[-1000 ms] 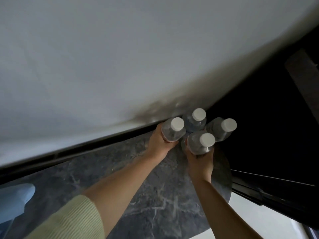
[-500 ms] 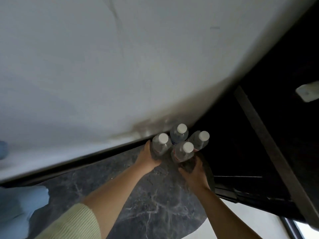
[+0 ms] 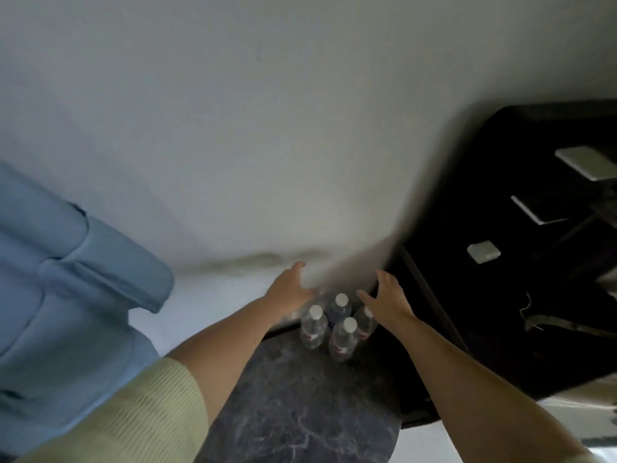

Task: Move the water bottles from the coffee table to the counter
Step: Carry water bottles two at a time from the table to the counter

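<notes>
Bottles (image 3: 334, 324) cluster upright at the counter's (image 3: 300, 412) 12 o'clock edge, left hand (image 3: 289, 289) and right hand (image 3: 384, 297) spread-fingered above, gripping nothing.

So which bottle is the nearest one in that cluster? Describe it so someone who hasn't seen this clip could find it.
Find the dark marbled table at the bottom centre; four clear white-capped bottles stand upright in a tight cluster at its far end, below the open left hand and right hand. The nearest bottle stands lowest in the picture, front right, its whole body unobstructed.
</notes>
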